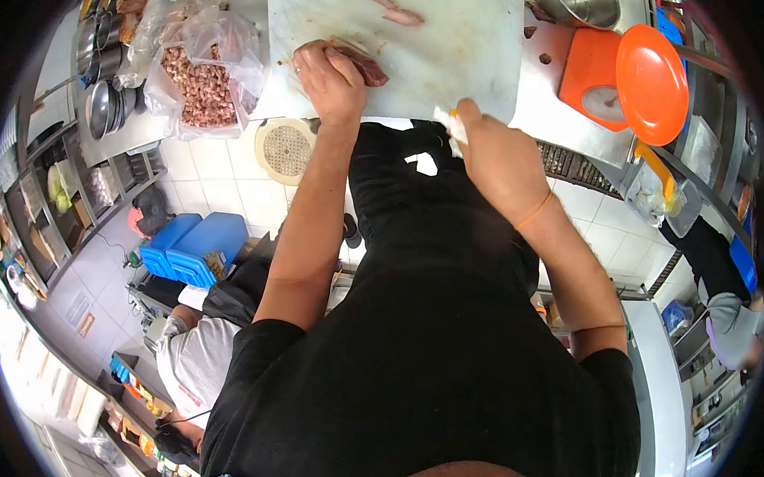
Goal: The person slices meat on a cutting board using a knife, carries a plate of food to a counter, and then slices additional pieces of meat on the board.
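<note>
My left hand (pixel 330 82) is closed over a dark red piece of meat (pixel 364 67), pressing it on the white cutting board (pixel 451 59). Part of the meat is hidden under my fingers. My right hand (pixel 504 163) is a fist near the board's front edge. Out of it sticks a small white thing (pixel 450 128) with a bit of yellow at its top; its kind cannot be made out. Farther back on the board lie pale pink meat strips (pixel 401 16).
Diced meat (pixel 198 89) fills a clear plastic bag at the left. To the right are an orange container (pixel 582 72), an orange oval lid (pixel 651 82) and a steel pot (pixel 588 0). Behind me at left stand blue bins (pixel 201 245); a person in grey (pixel 197 358) works there. Another person is far right.
</note>
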`<state>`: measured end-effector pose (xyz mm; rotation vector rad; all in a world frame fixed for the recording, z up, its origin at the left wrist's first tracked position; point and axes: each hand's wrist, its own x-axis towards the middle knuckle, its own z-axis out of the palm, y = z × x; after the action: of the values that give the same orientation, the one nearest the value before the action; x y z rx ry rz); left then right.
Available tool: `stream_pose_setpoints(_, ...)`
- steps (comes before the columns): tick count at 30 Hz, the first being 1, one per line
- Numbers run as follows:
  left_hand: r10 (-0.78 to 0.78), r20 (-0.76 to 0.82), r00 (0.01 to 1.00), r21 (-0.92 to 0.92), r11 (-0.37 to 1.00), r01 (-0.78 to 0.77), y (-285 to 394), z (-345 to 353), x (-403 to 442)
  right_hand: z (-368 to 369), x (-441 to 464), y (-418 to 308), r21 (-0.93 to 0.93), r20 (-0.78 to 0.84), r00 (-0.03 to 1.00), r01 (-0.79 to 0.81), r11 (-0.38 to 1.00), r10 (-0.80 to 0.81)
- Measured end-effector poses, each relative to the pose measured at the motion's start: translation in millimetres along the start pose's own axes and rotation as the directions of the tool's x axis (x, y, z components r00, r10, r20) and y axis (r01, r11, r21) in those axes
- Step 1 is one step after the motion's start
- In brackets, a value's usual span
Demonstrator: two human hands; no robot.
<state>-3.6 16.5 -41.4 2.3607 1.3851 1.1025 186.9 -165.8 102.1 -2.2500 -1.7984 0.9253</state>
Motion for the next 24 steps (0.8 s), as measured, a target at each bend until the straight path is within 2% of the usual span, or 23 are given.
stream_pose_setpoints(2,-0.008,0.006,1.000,0.018,1.000,0.008,-1,-1,0,3,-15,-5,-0.009,-0.029,0.997,0.067,0.998,-0.067)
stream_pose_setpoints(8,-0.014,0.037,0.999,0.010,1.000,0.014,-1,-2,0,-5,-32,-14,-0.024,0.045,0.998,-0.032,0.999,0.033)
stream_pose_setpoints(12,0.010,0.035,0.999,0.031,0.999,-0.011,-3,-2,2,-2,-25,-19,-0.020,0.063,0.997,-0.050,0.999,0.051)
stream_pose_setpoints(15,0.030,0.033,0.999,0.011,0.999,-0.030,-2,-2,2,8,-7,-21,0.056,0.050,0.998,-0.052,0.997,0.050)
stream_pose_setpoints(20,0.002,0.044,0.999,0.039,0.999,-0.003,-3,-2,2,14,39,-27,0.087,0.043,0.999,0.014,0.996,-0.018)
stream_pose_setpoints(24,0.005,0.049,0.999,0.016,1.000,-0.005,0,-2,2,1,18,-24,0.054,0.083,0.997,-0.009,0.999,0.005)
